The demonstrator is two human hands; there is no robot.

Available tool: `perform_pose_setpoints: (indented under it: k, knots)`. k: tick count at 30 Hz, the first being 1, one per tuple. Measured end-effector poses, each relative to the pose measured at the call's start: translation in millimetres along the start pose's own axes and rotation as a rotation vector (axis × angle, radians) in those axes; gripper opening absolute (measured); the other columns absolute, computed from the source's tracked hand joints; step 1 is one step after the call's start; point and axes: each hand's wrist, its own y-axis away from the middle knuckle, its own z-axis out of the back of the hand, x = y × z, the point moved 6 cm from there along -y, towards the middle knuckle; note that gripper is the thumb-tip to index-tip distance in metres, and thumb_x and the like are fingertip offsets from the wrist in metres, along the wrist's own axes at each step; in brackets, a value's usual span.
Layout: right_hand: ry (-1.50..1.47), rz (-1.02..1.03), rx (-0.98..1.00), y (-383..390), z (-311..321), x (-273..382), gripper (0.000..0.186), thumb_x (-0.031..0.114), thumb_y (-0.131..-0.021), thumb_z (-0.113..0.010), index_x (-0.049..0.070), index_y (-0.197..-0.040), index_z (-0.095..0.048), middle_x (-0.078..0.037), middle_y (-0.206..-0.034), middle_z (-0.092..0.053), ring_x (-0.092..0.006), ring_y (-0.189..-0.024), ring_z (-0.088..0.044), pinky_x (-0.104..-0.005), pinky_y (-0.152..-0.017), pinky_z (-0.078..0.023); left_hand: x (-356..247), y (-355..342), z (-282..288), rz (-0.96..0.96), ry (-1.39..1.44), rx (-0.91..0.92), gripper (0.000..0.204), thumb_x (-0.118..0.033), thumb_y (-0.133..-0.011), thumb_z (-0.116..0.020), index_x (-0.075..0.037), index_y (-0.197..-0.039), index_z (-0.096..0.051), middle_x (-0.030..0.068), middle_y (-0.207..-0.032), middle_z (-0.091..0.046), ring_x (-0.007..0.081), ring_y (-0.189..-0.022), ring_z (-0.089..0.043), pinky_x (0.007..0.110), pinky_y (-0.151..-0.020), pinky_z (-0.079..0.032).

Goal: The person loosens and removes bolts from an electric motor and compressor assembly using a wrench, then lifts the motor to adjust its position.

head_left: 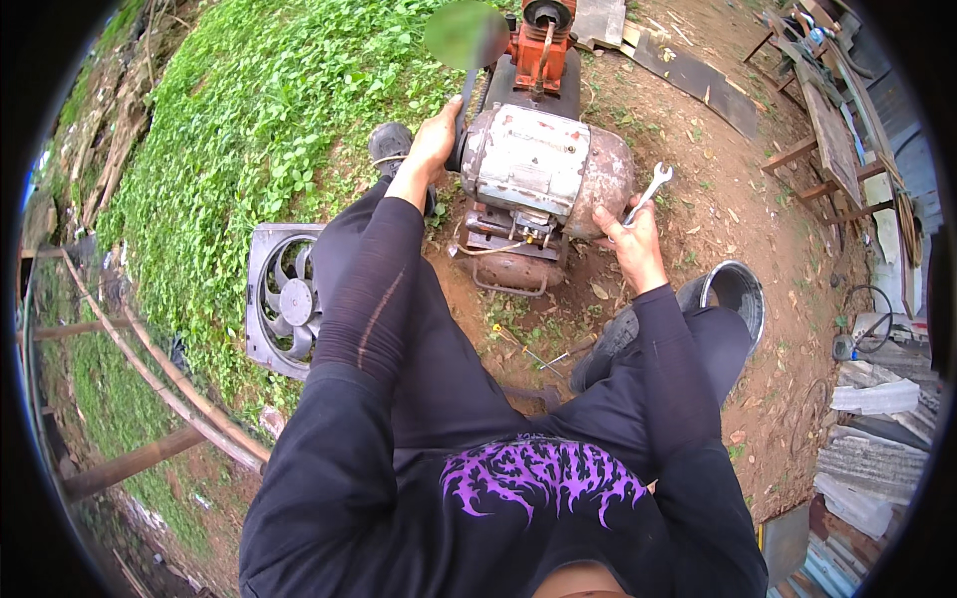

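Note:
A worn grey electric motor (528, 164) sits in front of me, its right end cover rusty and scuffed. On its left side, my left hand (433, 145) is closed around the black drive belt (467, 105) beside the pulley; the fingertips are partly hidden. My right hand (635, 244) grips an open-end wrench (656, 183), jaw pointing up and away, while the thumb rests against the motor's rusty end cover. Wires and a terminal block (536, 233) are exposed below the motor body. A rusty tank (513, 269) lies under it. Beyond stands an orange compressor head (541, 55).
A radiator fan in a square frame (296, 301) lies on the grass at left. Screwdrivers (528, 349) lie on the soil between my legs. Near my right knee is a black bucket (740, 299). A wooden bench (827, 135) and stacked roofing sheets (867, 468) stand at right.

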Motion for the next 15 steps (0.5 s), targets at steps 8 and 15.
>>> perform_pose_setpoints:
  k: [8,15]
  knots:
    - [0.016,0.014,0.013,-5.7,4.9,12.5,0.078,0.026,-0.079,-0.084,-0.007,-0.124,-0.029,-0.023,-0.114,-0.054,-0.0214,-0.09,-0.065,-0.0315,-0.064,-0.059,13.1,3.0,-6.1,-0.017,0.215,0.09,0.048,-0.04,-0.101,-0.046,0.0,-0.12,-0.064,0.0113,-0.106,-0.069,0.0155,-0.093,-0.063,0.028,-0.086,-0.047]
    - [-0.012,-0.051,0.078,-10.8,1.3,18.9,0.08,0.035,-0.076,-0.086,-0.007,-0.121,-0.035,-0.02,-0.116,-0.055,-0.0234,-0.103,-0.06,-0.0319,-0.081,-0.054,21.6,4.8,3.7,0.038,0.268,0.096,0.046,-0.043,-0.101,-0.046,-0.003,-0.116,-0.064,0.0065,-0.095,-0.067,0.0161,-0.087,-0.061,0.031,-0.088,-0.045]
